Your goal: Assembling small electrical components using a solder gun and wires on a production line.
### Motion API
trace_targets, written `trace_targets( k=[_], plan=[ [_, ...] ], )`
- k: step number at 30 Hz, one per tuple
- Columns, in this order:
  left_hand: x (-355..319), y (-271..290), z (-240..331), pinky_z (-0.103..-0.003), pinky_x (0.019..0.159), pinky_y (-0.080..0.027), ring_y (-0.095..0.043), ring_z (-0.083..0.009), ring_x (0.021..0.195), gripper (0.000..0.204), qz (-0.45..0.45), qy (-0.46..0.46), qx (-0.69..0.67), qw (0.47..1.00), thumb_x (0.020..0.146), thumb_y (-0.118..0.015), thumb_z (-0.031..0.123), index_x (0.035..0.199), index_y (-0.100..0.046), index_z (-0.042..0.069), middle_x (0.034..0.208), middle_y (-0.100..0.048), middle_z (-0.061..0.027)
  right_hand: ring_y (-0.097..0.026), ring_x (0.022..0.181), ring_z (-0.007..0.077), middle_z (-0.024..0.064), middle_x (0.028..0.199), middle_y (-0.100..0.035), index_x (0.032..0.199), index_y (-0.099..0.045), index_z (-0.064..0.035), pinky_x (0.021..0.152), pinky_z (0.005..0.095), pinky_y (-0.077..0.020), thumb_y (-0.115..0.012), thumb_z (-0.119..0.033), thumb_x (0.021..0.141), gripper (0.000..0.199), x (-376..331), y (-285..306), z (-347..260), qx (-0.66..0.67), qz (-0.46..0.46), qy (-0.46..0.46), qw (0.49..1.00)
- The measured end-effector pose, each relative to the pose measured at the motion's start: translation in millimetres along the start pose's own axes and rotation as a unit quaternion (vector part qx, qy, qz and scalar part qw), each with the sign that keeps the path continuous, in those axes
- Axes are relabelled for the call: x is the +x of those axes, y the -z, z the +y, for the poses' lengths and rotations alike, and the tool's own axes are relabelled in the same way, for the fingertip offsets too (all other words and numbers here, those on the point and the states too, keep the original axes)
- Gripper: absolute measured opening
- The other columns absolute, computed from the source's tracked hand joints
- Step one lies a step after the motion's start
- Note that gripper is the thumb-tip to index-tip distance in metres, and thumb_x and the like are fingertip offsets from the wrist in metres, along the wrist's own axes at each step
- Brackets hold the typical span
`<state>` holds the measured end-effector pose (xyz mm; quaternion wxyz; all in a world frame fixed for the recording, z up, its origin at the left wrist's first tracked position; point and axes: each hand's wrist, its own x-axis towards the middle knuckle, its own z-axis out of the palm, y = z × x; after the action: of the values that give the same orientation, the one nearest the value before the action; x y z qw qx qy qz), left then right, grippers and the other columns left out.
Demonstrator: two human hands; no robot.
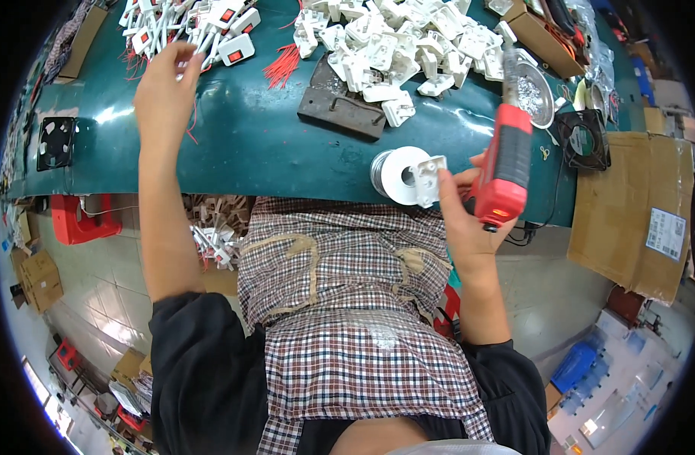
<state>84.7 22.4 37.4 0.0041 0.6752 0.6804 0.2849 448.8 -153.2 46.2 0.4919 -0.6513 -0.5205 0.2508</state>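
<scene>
Head view: right hand [469, 216] grips red electric screwdriver [505, 163] and a white plastic housing [429, 178] by the solder spool [396, 174], left hand [165, 91] open-fingered reaching into switch-and-wire pile [203, 30]; fetching step, next needs a clean single-switch pinch.

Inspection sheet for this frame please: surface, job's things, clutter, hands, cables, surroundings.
Surface: green bench top.
Job's things: red power screwdriver and small white plastic part in right hand; pile of switch assemblies under left hand.
Clutter: heap of white parts, solder spool, metal block, metal bowl, two fans.
Cables: red wire bundle.
Surroundings: cardboard boxes, red stool.
</scene>
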Motion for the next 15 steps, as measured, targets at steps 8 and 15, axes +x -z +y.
trace_targets(
  k=[8,15],
  plan=[
    [30,-50,-9,-0.04,0.08,-0.053,-0.069,-0.0257,0.095,0.029,-0.003,0.009,0.089,0.996,0.093,-0.07,0.04,0.109,-0.074,0.016,0.104,-0.073,-0.0042,-0.063,0.078,0.0145,0.0085,0.092,-0.064,0.13,-0.044,0.0004,0.073,0.0284,-0.052,-0.081,0.005,0.078,0.063,-1,-3,-8,-0.153,-0.003,0.093,0.984],
    [27,-44,-9,-0.038,0.077,-0.053,-0.07,-0.024,0.088,0.024,0.099,0.006,-0.004,0.995,0.094,-0.071,0.035,0.104,-0.074,0.013,0.097,-0.073,-0.0051,-0.061,0.099,0.0368,0.0179,0.11,-0.059,0.124,-0.048,0.0018,0.077,0.0424,-0.0545,-0.091,-0.008,0.066,0.073,3,-22,-26,-0.235,0.036,0.205,0.95]
  ],
)
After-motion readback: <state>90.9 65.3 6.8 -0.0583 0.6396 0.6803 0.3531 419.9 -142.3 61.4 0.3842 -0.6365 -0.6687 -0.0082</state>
